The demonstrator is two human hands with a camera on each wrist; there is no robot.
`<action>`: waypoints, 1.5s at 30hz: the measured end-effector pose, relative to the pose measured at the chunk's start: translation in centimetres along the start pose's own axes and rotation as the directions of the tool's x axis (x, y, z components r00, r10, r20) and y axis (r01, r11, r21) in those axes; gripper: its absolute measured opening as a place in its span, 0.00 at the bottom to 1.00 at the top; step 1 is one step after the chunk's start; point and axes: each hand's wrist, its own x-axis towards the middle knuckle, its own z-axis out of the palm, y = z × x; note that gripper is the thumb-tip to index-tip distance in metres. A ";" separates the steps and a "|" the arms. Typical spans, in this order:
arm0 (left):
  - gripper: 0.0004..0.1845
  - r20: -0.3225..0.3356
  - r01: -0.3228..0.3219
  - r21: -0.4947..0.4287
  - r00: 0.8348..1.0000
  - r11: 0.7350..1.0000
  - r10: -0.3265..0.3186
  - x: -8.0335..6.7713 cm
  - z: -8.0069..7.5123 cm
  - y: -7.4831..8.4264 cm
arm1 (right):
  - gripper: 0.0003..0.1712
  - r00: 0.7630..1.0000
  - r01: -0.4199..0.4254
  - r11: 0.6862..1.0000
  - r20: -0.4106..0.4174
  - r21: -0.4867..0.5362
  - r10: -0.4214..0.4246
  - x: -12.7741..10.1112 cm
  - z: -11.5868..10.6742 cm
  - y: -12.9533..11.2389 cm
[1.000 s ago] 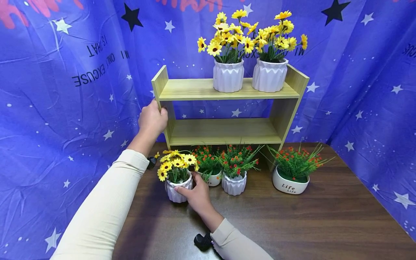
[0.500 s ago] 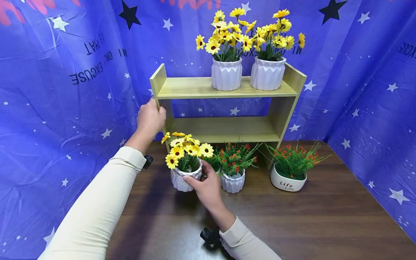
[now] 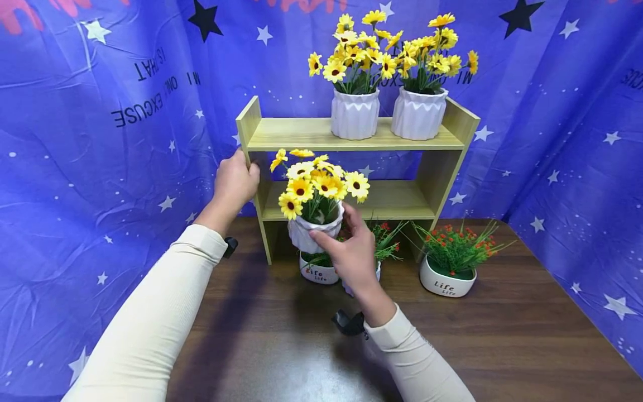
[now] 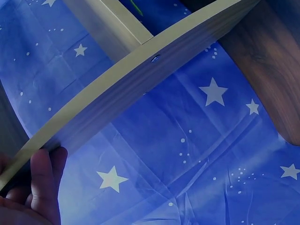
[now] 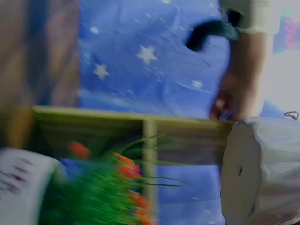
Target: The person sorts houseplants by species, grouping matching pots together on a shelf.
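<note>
My right hand [image 3: 353, 251] grips the side of a white ribbed pot [image 3: 305, 234] of yellow daisy-like flowers. It holds the pot up off the table, in front of the shelf's middle board [image 3: 389, 204]. In the right wrist view the pot's round underside [image 5: 240, 171] shows, with a small hole in it. My left hand [image 3: 234, 180] holds the left side panel of the wooden shelf [image 3: 248, 120]; in the left wrist view its fingers [image 4: 44, 180] curl round the panel's edge. Two similar flower pots, a left one [image 3: 354, 114] and a right one [image 3: 419, 114], stand on the top board.
Below the lifted pot, a white "Life" planter [image 3: 318, 273] stands on the brown table [image 3: 281, 335]. A ribbed pot with red flowers [image 3: 385, 245] is partly behind my right hand. Another "Life" planter [image 3: 447, 282] stands to the right. A blue star-patterned curtain [image 3: 125, 167] surrounds the table.
My right hand has lifted the yellow flower pot off the table, moving it up and to the right towards the shelf. My left hand has stayed on the side panel.
</note>
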 end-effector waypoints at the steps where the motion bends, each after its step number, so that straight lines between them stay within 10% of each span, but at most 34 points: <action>1: 0.12 0.003 0.000 0.000 1.000 1.000 0.000 0.0 0.0 0.0 | 0.35 1.000 0.031 1.000 -0.001 0.001 -0.031 0.7 -0.2 -0.5; 10: 0.11 0.030 0.002 0.011 1.000 1.000 -0.003 -0.2 0.2 -0.1 | 0.36 0.987 0.161 0.986 -0.030 0.034 -0.160 7.0 -0.3 -6.1; 27: 0.10 -0.018 -0.067 -0.004 0.998 0.998 0.067 -0.4 0.1 -0.4 | 0.34 0.997 0.031 0.984 0.074 -0.173 -0.018 14.2 3.6 -8.2; 40: 0.13 0.011 -0.042 0.025 0.999 0.999 0.042 0.4 -0.5 0.1 | 0.44 0.985 0.027 0.820 0.157 -0.571 0.077 18.5 5.5 -8.6; 45: 0.13 0.028 -0.036 0.022 0.999 0.999 0.035 0.1 -0.3 -0.2 | 0.50 0.978 -0.025 0.809 0.155 -0.587 0.143 19.1 5.9 -8.2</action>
